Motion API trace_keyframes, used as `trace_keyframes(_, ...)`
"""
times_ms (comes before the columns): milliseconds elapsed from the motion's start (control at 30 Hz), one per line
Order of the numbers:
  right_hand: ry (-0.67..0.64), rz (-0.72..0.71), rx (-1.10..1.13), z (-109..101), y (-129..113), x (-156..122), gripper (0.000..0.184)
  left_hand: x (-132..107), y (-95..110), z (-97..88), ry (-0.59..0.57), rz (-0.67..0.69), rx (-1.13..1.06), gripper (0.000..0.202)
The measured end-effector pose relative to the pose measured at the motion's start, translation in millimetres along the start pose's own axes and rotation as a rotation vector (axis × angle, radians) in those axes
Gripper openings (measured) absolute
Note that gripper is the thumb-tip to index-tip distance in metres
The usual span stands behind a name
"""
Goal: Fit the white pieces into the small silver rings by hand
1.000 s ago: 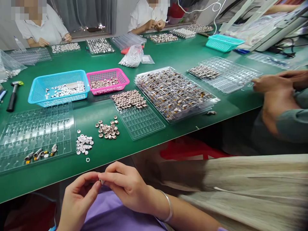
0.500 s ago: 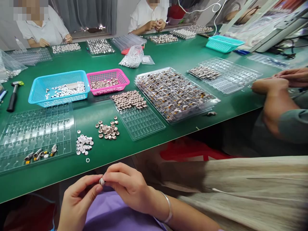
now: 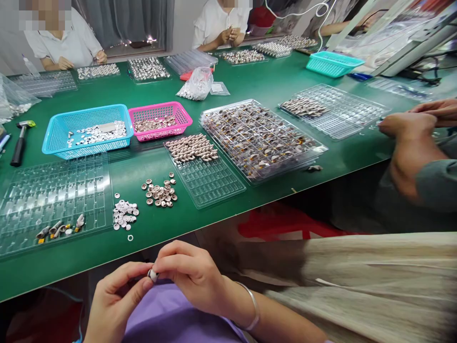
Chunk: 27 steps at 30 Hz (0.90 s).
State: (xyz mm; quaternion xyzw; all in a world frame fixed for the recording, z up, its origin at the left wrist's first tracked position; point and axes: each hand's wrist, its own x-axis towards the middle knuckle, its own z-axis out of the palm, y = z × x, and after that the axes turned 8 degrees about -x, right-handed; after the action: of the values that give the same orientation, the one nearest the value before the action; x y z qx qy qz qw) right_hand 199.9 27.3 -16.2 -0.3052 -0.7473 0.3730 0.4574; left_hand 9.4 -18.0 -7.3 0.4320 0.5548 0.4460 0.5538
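Between the fingertips of both hands, above my lap, is a small rounded white part with a dark edge (image 3: 153,275). My left hand (image 3: 117,290) pinches it from the left with thumb and forefinger. From the right, the fingers of my right hand (image 3: 193,271) close on it too, partly covering it. On the table in front lie a pile of white round caps (image 3: 124,213), a white ring (image 3: 130,237) and a pile of brownish cup-shaped parts (image 3: 159,193). A clear tray (image 3: 71,190) at the left holds a few parts with yellow tabs.
Behind the piles stand a blue basket (image 3: 53,138) and a pink basket (image 3: 185,114) of small parts. A hammer (image 3: 20,143) lies far left. Stacked filled trays (image 3: 260,138) and a half-filled tray (image 3: 214,183) are to the right. A co-worker's arm (image 3: 410,147) rests at the right edge.
My hands stay together over my lap; the small white part has turned slightly and shifted a little to the right. The co-worker's hands at the right moved slightly.
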Motion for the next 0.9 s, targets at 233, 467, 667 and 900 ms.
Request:
trace_keyframes(233,0.000,-0.067,-0.110,-2.9,-2.9,-1.5,0.025,0.0,0.9,0.9,0.006,-0.052,-0.062,0.020)
trace_keyframes(467,-0.004,-0.100,-0.154,-4.9,-3.4,-1.5,0.028,-1.6,-3.3,1.2,0.040,-0.062,-0.056,0.025)
trace_keyframes(667,0.041,0.008,-0.037,2.4,-3.4,-3.0,0.016,-4.5,11.4,8.4,0.091,-0.146,-0.045,0.033)
trace_keyframes(900,0.049,0.005,0.006,6.4,-1.1,-6.9,0.016,-6.0,13.7,11.7,0.128,-0.112,-0.055,0.029)
